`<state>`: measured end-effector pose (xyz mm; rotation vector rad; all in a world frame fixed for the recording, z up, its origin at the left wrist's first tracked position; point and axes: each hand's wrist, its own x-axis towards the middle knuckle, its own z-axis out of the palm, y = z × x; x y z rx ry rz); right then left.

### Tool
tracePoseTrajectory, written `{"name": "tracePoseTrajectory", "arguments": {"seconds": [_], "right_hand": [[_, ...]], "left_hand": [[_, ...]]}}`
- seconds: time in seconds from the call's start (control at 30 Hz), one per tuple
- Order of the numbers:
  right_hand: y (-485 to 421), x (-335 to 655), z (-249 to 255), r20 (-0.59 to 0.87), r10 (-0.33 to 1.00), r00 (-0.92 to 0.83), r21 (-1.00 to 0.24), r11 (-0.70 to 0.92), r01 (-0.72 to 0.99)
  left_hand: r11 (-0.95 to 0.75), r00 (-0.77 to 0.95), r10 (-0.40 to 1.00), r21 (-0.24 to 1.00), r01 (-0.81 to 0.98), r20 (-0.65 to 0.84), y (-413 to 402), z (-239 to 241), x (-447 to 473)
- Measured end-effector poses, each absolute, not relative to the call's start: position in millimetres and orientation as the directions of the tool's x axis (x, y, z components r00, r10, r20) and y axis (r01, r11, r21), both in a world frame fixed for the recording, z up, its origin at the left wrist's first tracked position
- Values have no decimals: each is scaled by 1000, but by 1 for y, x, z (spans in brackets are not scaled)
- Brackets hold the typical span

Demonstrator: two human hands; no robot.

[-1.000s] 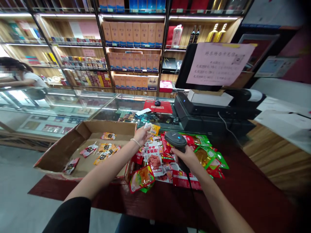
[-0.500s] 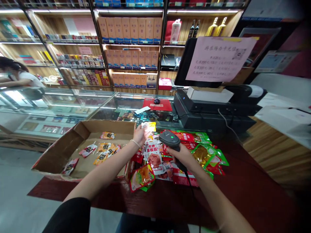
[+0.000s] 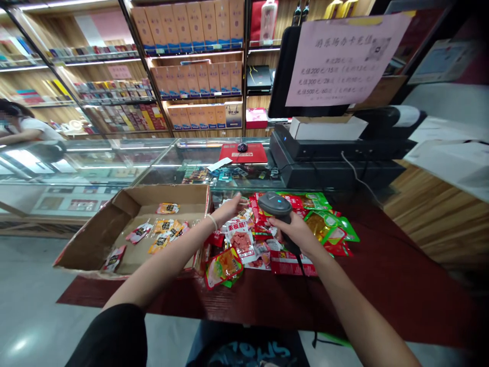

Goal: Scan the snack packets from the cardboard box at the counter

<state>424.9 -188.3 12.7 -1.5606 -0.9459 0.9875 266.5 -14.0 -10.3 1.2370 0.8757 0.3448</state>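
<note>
My right hand [image 3: 297, 232] is closed round the handle of a black barcode scanner [image 3: 279, 203], held over a pile of red, green and white snack packets [image 3: 267, 232] on the dark red table [image 3: 382, 285]. The scanner's cable [image 3: 303, 285] runs back along my forearm. My left hand [image 3: 226, 209] reaches low over the far left edge of the pile. Its fingers are stretched out and touch the packets, with nothing visibly held. Just left of it sits an open cardboard box [image 3: 95, 239] holding several small orange and pink packets [image 3: 165, 230].
Behind the pile stand a black cash register [image 3: 324, 163] and a monitor with a pink paper notice [image 3: 342, 58]. A glass display counter [image 3: 114, 158] carries a red mouse pad and a mouse [image 3: 242, 148]. Another person [image 3: 23, 130] leans on it at far left. Shelves of goods fill the back.
My left hand held a small yellow packet up before the scanner; now it has dropped to the pile with fingers stretched and the packet out of sight. The camera has tilted downward.
</note>
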Motion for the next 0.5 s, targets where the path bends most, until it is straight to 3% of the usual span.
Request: {"name": "tracePoseTrajectory", "arguments": {"seconds": [0.23, 0.33, 0.5], "right_hand": [[-176, 407, 32, -143, 949, 282, -971, -189, 144], [-161, 392, 34, -127, 966, 225, -966, -172, 194], [-130, 354, 34, -118, 987, 106, -955, -142, 260]], "left_hand": [[170, 565, 818, 984, -57, -109, 1, 38, 214], [105, 527, 847, 994, -37, -70, 8, 39, 172], [118, 410, 900, 989, 91, -145, 14, 26, 95]]}}
